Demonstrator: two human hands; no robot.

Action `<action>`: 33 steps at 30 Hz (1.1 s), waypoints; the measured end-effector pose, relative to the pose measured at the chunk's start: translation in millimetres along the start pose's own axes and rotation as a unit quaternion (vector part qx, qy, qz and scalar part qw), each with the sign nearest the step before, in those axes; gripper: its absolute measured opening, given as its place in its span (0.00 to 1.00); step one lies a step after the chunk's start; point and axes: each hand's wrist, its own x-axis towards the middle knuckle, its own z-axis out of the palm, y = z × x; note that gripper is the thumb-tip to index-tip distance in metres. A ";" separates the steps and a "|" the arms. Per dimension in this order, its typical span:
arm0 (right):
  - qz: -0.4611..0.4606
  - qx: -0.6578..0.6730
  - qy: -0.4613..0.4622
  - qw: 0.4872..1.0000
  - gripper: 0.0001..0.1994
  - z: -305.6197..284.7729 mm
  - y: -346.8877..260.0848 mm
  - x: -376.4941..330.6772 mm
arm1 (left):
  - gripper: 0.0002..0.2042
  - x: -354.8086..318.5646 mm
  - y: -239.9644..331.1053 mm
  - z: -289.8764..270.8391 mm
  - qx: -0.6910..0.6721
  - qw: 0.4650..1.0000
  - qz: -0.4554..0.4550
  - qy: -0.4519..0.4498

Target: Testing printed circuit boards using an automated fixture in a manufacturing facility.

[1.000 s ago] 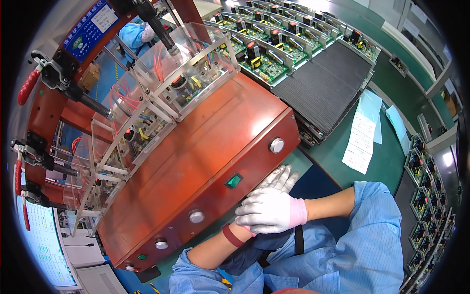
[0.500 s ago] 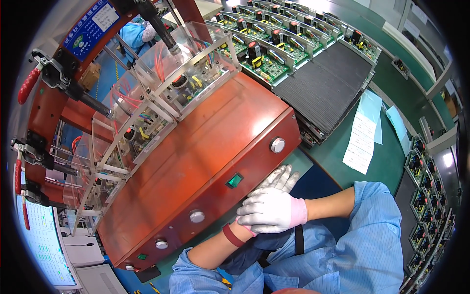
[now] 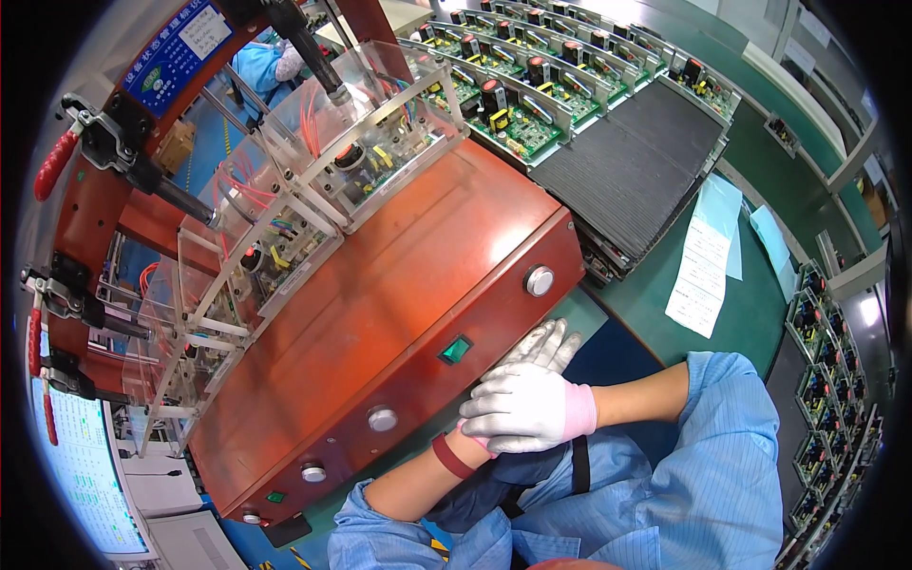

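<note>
Both my hands wear white gloves with pink cuffs, and they rest crossed in front of the red test machine [image 3: 380, 285]. My left hand [image 3: 549, 346] lies flat, its fingers stretched out along the machine's front edge, holding nothing that shows. A dark red band [image 3: 452, 456] circles the left wrist. Across the back of that hand and the wrist lies my right hand [image 3: 522, 408], fingers loosely laid over and holding no object. It hides much of the left hand. Nearest to them on the machine's front are a green switch [image 3: 455, 350] and round silver buttons, one of them a push button [image 3: 382, 419].
Clear fixtures [image 3: 380, 161] holding circuit boards stand on the machine, below red-handled toggle clamps [image 3: 57, 166]. A black corrugated sheet [image 3: 636, 161] lies beside rows of circuit boards [image 3: 513, 123]. Paper slips [image 3: 703, 271] lie on the green table. A screen [image 3: 85, 475] glows lower left.
</note>
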 end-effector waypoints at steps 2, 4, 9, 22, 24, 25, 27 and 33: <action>-0.001 -0.001 0.000 1.000 0.21 0.0 -0.1 -0.1 | 0.34 -0.1 0.1 0.1 -0.002 1.000 0.000 0.001; -0.002 -0.006 -0.001 1.000 0.21 -1.0 -0.7 0.5 | 0.34 -0.3 -0.6 -0.7 0.001 1.000 0.000 0.007; -0.002 -0.009 -0.005 1.000 0.21 -1.5 -0.9 0.8 | 0.34 -1.1 -1.5 0.9 -0.012 1.000 0.001 0.016; -0.001 -0.010 -0.016 1.000 0.21 -1.3 1.5 0.6 | 0.33 0.2 -3.1 -0.9 -0.034 0.999 0.006 0.016; 0.000 -0.010 -0.012 1.000 0.21 0.4 1.8 -0.5 | 0.33 0.0 -2.1 0.6 -0.031 0.999 0.002 0.031; -0.001 -0.010 -0.010 1.000 0.21 1.2 1.8 -0.9 | 0.33 -0.1 -1.4 1.6 -0.029 0.999 0.000 0.039; -0.005 -0.009 -0.010 1.000 0.22 1.5 1.0 -0.2 | 0.33 0.0 -0.9 4.6 -0.024 0.999 -0.005 0.047; -0.005 -0.009 -0.015 1.000 0.22 -2.8 -1.2 1.0 | 0.33 2.0 2.8 13.4 -0.015 0.995 -0.012 0.094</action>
